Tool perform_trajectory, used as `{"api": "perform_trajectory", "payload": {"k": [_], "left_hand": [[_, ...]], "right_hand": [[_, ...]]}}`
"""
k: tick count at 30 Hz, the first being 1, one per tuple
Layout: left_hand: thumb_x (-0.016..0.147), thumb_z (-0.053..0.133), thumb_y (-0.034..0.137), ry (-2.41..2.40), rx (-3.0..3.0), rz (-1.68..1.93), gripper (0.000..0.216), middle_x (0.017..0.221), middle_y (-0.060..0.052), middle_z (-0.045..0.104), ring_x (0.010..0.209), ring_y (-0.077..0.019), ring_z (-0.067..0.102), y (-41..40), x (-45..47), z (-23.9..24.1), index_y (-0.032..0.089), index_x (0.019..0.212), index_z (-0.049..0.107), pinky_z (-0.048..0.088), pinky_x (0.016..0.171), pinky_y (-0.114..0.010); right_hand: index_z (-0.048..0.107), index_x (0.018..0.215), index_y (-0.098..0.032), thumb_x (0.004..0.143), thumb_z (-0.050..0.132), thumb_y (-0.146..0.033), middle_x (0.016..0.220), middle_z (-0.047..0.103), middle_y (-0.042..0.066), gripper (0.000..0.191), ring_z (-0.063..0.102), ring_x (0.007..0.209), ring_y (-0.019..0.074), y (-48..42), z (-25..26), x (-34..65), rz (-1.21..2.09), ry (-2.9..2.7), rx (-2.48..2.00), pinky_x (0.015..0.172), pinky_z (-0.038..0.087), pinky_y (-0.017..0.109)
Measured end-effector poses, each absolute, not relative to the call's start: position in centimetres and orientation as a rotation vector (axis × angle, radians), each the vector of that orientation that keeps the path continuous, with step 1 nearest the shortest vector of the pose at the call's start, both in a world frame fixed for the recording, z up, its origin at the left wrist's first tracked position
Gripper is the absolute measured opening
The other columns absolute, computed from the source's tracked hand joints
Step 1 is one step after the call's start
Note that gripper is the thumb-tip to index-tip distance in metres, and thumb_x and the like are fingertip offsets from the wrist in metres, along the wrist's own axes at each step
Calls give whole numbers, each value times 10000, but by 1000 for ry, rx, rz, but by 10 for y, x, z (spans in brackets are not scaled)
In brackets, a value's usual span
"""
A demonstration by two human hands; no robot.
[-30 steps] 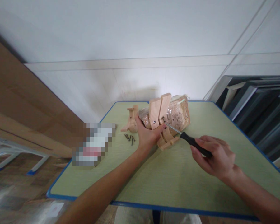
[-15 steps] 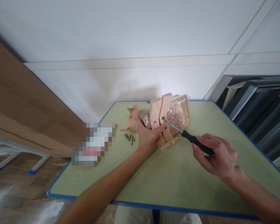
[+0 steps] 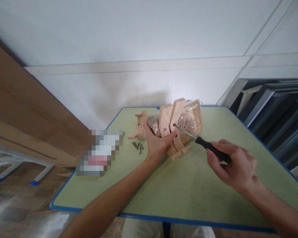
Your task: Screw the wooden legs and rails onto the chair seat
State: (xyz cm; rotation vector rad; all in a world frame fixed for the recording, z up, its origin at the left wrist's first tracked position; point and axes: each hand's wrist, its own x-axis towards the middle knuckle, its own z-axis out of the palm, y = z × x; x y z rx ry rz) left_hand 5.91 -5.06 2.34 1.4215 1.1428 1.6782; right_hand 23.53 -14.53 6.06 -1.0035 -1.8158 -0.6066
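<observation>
My left hand [image 3: 157, 142] grips a wooden assembly [image 3: 172, 125] of upright pale slats standing on the green table [image 3: 183, 188], thumb pressed against the front slat. My right hand [image 3: 232, 165] is closed round the black handle of a screwdriver [image 3: 203, 143]. Its metal tip sits against a screw in the taller slat. A second small wooden piece [image 3: 139, 129] stands just left of my left hand. Several dark screws [image 3: 138, 146] lie loose on the table near my left wrist.
A clear plastic bag of wooden parts [image 3: 192, 120] lies behind the assembly. A blurred-out flat item [image 3: 99, 152] rests at the table's left edge. Dark metal frames [image 3: 275, 105] lean at the right. A brown panel [image 3: 20, 109] stands at the left.
The screwdriver's handle and my right hand have shifted slightly right and up, with the tip staying on the screw. My left hand has held still on the assembly.
</observation>
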Motion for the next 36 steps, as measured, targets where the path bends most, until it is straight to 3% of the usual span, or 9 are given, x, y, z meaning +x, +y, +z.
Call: {"api": "perform_trajectory", "payload": {"k": [9,14,22,27,36], "left_hand": [[499,805,262,1148,1413,1713,892,1123,-63,551,1036,-222,574,-48,59,22,253,1239,307,465,922,-400],[501,805,267,1156,1436,1707,853,1173,-72,521,1074,-230,551,-53,59,26,256,1217,341,445,951,-408],[481,816,262,1163,1404,1697,885,1175,-76,527,1093,-245,541,-55,62,29,266,1221,330,441,956,-434],[489,819,289,1136,1393,1685,947,1195,-101,515,1087,-259,547,-52,61,25,276,1263,273,435,965,-463],[506,806,287,1156,1430,1669,920,1186,-83,516,1085,-239,547,-54,61,26,271,1259,276,433,964,-431]], "right_hand": [[515,923,-170,750,611,-172,697,613,-4,198,566,541,89,-145,60,239,-632,-1832,-1117,467,420,193],[530,930,-160,719,622,-92,831,592,67,240,590,759,153,-142,67,238,-541,-1822,-972,625,493,267],[639,870,-168,640,712,-32,864,647,58,277,625,736,126,-149,67,236,-630,-1776,-883,647,527,242],[648,937,-135,608,720,2,972,673,98,363,656,831,155,-150,67,238,-650,-1834,-888,720,555,246],[655,947,-138,629,709,-6,885,701,74,349,668,765,136,-149,71,237,-684,-1802,-931,695,559,224]]}}
